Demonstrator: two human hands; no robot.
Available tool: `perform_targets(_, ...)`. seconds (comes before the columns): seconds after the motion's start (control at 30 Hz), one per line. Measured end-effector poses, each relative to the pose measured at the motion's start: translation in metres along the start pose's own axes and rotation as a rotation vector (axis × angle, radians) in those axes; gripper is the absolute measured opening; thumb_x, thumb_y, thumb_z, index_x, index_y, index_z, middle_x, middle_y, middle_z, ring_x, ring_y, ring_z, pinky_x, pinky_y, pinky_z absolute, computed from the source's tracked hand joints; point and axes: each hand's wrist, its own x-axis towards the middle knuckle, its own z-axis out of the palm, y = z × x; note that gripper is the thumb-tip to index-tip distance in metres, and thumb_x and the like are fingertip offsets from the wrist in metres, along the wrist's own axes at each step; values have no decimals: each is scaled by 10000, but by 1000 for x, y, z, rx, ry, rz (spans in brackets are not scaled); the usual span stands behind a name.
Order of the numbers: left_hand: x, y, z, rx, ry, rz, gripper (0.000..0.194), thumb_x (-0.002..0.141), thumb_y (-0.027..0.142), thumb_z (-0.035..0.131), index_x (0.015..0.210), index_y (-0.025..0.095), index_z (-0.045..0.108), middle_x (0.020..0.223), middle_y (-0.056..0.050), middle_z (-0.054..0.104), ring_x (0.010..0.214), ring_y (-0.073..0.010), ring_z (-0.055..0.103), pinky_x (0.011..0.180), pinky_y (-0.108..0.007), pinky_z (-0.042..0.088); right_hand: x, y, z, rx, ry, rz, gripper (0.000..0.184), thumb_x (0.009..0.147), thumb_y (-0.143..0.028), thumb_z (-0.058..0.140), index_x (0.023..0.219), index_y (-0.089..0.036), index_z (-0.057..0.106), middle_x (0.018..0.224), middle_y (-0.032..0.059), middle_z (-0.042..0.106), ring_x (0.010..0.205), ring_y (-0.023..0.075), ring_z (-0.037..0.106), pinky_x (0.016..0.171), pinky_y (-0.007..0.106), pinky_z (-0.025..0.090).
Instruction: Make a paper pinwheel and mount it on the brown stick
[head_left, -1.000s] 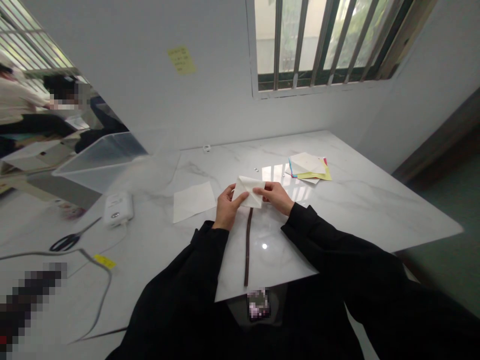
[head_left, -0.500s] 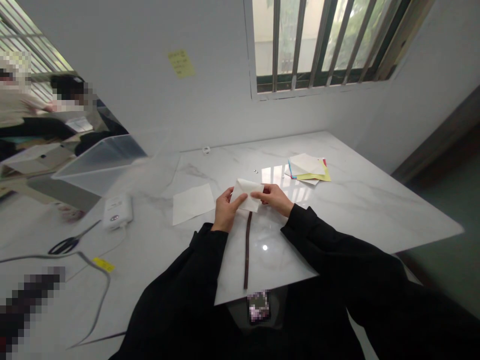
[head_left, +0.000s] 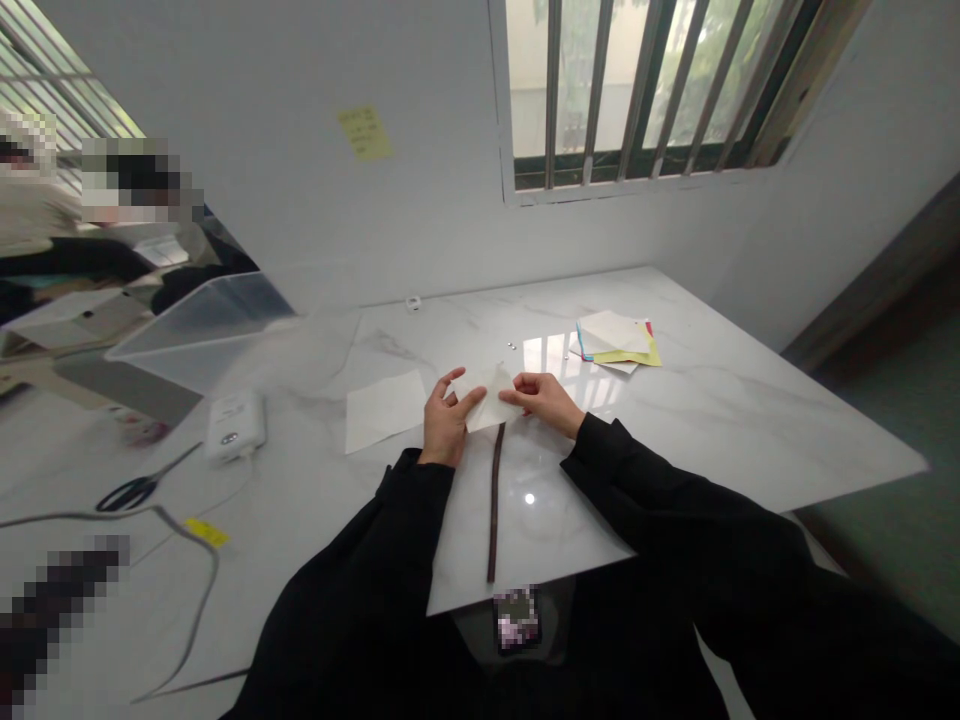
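Note:
A small white sheet of paper (head_left: 489, 405), partly folded, is held between my two hands above the marble-patterned table. My left hand (head_left: 448, 420) pinches its left edge with the thumb on top, the index finger raised a little. At its right side my right hand (head_left: 547, 398) grips the paper between thumb and fingers. A narrow dark brown strip (head_left: 494, 510) lies on the table just below the paper, running toward the near edge. Another white sheet (head_left: 385, 408) lies flat to the left of my left hand.
On the right is a pile of papers (head_left: 616, 338), white and yellow. Tiny shiny bits (head_left: 511, 346) lie beyond my hands. Left stand a clear plastic bin (head_left: 202, 320), a white power bank (head_left: 235, 425), scissors (head_left: 139, 488) and a grey cable (head_left: 214, 585). People sit at far left.
The paper between my hands has opened out, its upper flap now standing up near my right fingers. My left index finger has lifted away from the sheet.

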Motion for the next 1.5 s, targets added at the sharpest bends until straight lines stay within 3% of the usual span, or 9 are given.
perform_targets(0.1, -1, 2, 1, -22, -15, -10, 852, 636, 423, 922, 1353, 181, 529, 963, -67, 771, 801, -219, 738, 774, -373, 596, 1, 3, 1, 1, -11, 10, 463, 685, -574, 840, 752, -178, 610, 677, -7, 627, 569, 94, 508, 528, 225, 407)
perform_targets(0.33, -7, 5, 6, -50, -103, -66, 609, 679, 420, 898, 1170, 139, 674, 1047, -111, 784, 867, -238, 748, 785, -344, 599, 4, 7, 1, 38, 68, 37, 481, 667, -565, 841, 727, -184, 554, 637, -39, 559, 540, 79, 467, 494, 211, 389)
perform_targets(0.47, -7, 3, 4, -27, -128, -102, 606, 703, 441, 881, 1196, 148, 685, 1083, -110, 785, 852, -240, 745, 734, -335, 598, 4, 7, 1, 71, 96, 35, 487, 671, -553, 843, 713, -190, 521, 616, -55, 514, 537, 74, 445, 493, 206, 388)
perform_targets(0.73, -6, 1, 2, 58, -107, -33, 561, 675, 456, 899, 1080, 109, 727, 1032, -119, 789, 904, -264, 734, 819, -361, 570, 7, 12, 0, 29, 18, 20, 459, 701, -539, 832, 725, -185, 542, 609, -42, 539, 533, 78, 457, 497, 214, 371)
perform_targets(1.23, -5, 0, 1, 104, -68, -31, 590, 623, 506, 911, 1032, 111, 756, 1001, -126, 785, 850, -259, 719, 788, -363, 553, 4, 5, 0, -39, -22, 24, 502, 712, -576, 834, 694, -202, 501, 549, -50, 505, 486, 82, 419, 465, 225, 304)
perform_targets(1.5, -4, -1, 0, 93, -58, -27, 610, 607, 514, 918, 1036, 109, 764, 994, -123, 786, 877, -268, 718, 796, -359, 553, 3, 6, -1, -128, -150, 15, 453, 727, -497, 841, 975, -130, 747, 743, 21, 667, 575, 89, 471, 505, 223, 329)
